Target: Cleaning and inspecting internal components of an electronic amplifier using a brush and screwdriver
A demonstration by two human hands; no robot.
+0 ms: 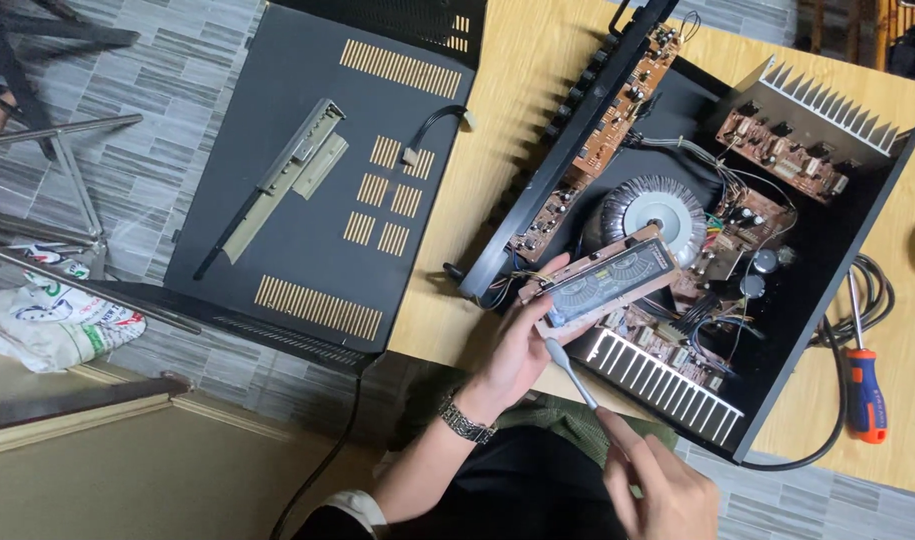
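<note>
My left hand, with a wristwatch on it, grips a rectangular display module with a dark glass face and a brown frame, still wired to the opened amplifier chassis. My right hand holds a thin grey-handled tool, like a small brush, whose tip points up at the module's lower left edge. Inside the chassis lie a round toroidal transformer, brown circuit boards and finned heat sinks.
The amplifier's black vented top cover lies to the left, half off the wooden table, with a metal bracket on it. An orange-and-blue screwdriver and a black cable lie at the right. Metal legs and a printed bag are on the tiled floor.
</note>
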